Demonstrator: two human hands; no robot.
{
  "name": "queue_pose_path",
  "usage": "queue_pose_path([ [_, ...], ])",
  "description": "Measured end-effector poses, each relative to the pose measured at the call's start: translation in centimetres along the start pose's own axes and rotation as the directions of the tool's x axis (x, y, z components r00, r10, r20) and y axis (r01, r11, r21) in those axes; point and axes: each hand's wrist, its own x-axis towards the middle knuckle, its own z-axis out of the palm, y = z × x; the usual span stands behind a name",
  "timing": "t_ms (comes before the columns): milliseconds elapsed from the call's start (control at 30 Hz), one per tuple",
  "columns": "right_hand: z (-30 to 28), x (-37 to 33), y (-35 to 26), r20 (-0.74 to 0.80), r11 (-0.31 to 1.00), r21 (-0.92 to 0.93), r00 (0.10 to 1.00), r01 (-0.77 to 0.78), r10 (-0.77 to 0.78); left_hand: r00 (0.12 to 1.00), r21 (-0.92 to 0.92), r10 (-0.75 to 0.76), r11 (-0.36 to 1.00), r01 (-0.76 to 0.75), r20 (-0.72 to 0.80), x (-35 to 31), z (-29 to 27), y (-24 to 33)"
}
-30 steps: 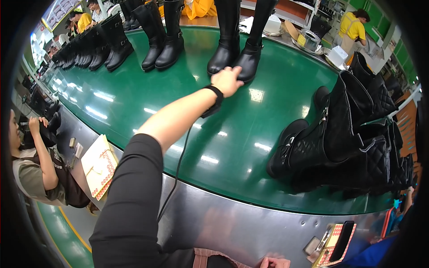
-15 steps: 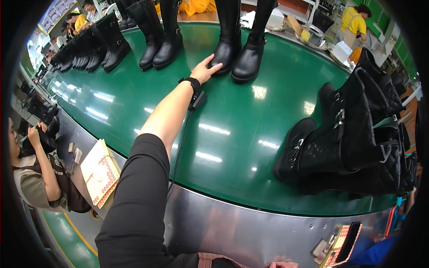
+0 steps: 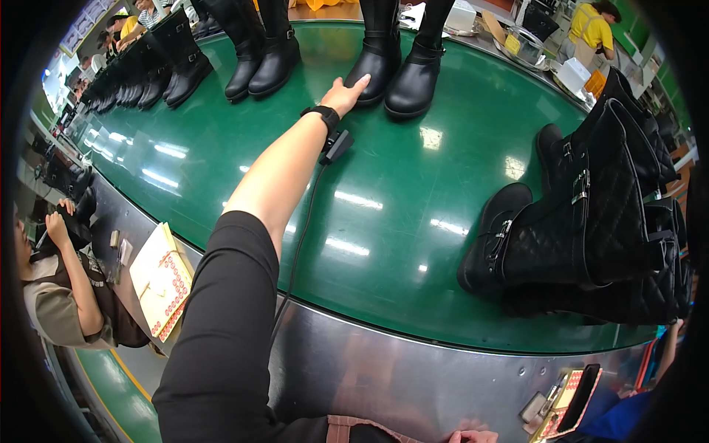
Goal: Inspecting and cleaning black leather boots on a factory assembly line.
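Observation:
My left arm stretches forward across the green belt (image 3: pixel 399 244). My left hand (image 3: pixel 345 96) is at the toe of a tall black boot (image 3: pixel 371 68), with thumb and forefinger spread and the thumb against its side; the other fingers are mostly hidden. Right beside that boot stands its mate, another black boot (image 3: pixel 410 88), both upright with their tops cut off by the frame. On my left wrist is a black band, and a small black device (image 3: pixel 336 146) with a cable hangs by it. Only a sliver of my right hand (image 3: pixel 473 436) shows at the lower edge; its fingers are unclear.
Black buckled boots (image 3: pixel 546 221) lie on their sides at right. Further upright boots (image 3: pixel 275 63) line the far left. On the metal ledge (image 3: pixel 354 369) are a yellow-and-red box (image 3: pixel 159 280) and a dark phone-like object (image 3: pixel 580 399). A co-worker (image 3: pixel 63 295) sits at left.
My left hand has moved a little farther forward along the boot's side, with the thumb higher on the toe. The whole view has shifted slightly, so the boots sit higher in the picture.

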Motion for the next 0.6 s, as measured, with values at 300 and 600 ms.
queue_pose_path([
  [300,-0.5,0.7,0.3,0.046,0.992,-0.034,0.992,0.12,-0.119,0.971,0.124,-0.011,0.991,0.041,-0.239,1.7,1.1,-1.5],
  [600,-0.3,0.1,0.2,0.023,1.0,-0.009,0.999,0.028,-0.028,0.998,0.224,-0.061,0.972,0.065,-0.023,-1.0,0.8,0.9],
])
